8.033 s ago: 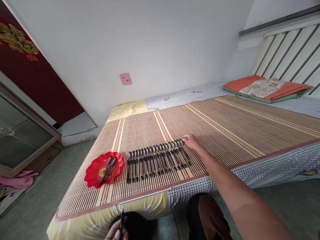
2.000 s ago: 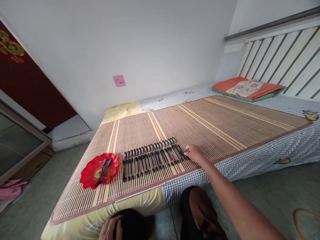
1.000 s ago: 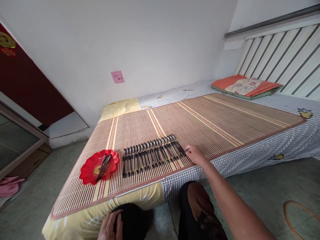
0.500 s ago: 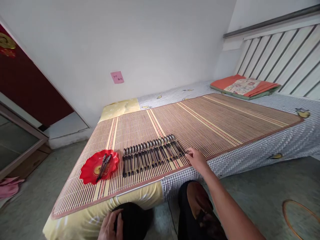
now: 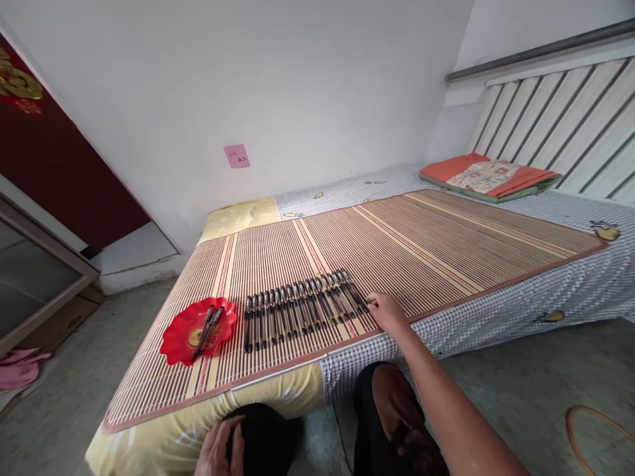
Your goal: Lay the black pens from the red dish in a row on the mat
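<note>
A row of several dark pens (image 5: 302, 309) lies side by side on a striped bamboo mat (image 5: 421, 244) covering a bed. My right hand (image 5: 386, 312) reaches to the right end of the row, fingers curled and pinching the near end of the outermost pen. A red flower-shaped dish (image 5: 197, 330) sits left of the row with two pens in it. My left hand (image 5: 218, 451) rests on my dark-clothed knee at the bottom edge, fingers bent, nothing visible in it.
An orange and floral folded cushion (image 5: 489, 177) lies at the bed's far right by a slatted headboard (image 5: 560, 125). A pink note (image 5: 237, 156) sticks to the white wall. A glass door (image 5: 34, 277) stands left. A hoop (image 5: 595, 433) lies on the floor at right.
Eight seconds ago my right hand was at the far tip of the row's right end and my left held a pen; now the right is at the near end and the left lies empty-looking on my knee.
</note>
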`<act>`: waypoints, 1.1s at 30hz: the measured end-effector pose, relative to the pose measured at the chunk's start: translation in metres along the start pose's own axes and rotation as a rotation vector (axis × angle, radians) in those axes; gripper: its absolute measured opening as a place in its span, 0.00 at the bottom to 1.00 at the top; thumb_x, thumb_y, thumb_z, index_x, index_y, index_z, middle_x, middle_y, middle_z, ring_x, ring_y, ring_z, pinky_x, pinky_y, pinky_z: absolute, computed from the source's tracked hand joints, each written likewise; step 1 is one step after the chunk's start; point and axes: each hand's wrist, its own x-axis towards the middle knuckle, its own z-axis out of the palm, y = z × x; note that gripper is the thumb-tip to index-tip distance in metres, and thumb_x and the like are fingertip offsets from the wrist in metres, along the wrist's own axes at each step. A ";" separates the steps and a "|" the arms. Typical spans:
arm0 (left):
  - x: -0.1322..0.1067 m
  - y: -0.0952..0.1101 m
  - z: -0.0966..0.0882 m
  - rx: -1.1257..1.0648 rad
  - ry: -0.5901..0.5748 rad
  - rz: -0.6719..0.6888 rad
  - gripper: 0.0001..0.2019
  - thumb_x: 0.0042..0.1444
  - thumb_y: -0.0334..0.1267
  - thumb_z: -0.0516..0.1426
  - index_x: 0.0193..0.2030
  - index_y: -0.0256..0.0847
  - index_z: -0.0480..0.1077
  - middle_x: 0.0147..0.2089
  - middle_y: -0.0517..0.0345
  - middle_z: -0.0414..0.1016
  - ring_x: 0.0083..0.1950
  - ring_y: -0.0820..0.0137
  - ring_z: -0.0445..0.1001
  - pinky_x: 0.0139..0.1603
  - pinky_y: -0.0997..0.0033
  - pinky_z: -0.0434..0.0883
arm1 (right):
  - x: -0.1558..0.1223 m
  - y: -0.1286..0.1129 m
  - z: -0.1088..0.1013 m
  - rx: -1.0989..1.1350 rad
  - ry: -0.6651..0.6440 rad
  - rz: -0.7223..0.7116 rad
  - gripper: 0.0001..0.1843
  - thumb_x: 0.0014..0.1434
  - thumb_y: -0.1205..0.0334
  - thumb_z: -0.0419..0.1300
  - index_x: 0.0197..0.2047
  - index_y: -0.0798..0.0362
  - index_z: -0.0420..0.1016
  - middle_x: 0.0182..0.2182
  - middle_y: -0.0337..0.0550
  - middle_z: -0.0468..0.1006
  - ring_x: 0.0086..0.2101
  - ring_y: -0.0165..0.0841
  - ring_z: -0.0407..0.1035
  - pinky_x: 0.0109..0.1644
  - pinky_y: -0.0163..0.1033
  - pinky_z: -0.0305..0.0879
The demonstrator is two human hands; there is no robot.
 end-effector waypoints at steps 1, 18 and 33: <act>0.000 0.000 0.000 -0.002 0.005 0.000 0.11 0.63 0.45 0.54 0.42 0.46 0.77 0.40 0.56 0.84 0.43 0.60 0.84 0.46 0.63 0.80 | -0.001 0.000 0.000 -0.001 -0.004 0.000 0.12 0.62 0.69 0.60 0.46 0.53 0.83 0.41 0.48 0.85 0.43 0.37 0.78 0.43 0.35 0.64; -0.002 -0.002 0.004 -0.001 0.033 -0.009 0.13 0.63 0.47 0.53 0.42 0.45 0.77 0.41 0.55 0.84 0.43 0.60 0.84 0.46 0.62 0.80 | -0.007 -0.007 -0.001 -0.037 -0.011 0.014 0.12 0.65 0.67 0.58 0.46 0.54 0.82 0.44 0.49 0.84 0.46 0.37 0.77 0.45 0.34 0.64; 0.000 0.003 0.001 0.003 0.034 0.014 0.12 0.64 0.45 0.53 0.42 0.45 0.77 0.40 0.56 0.84 0.41 0.61 0.83 0.45 0.64 0.80 | -0.012 -0.006 0.005 -0.011 0.027 0.035 0.10 0.64 0.69 0.57 0.43 0.55 0.80 0.41 0.49 0.83 0.43 0.37 0.76 0.43 0.34 0.62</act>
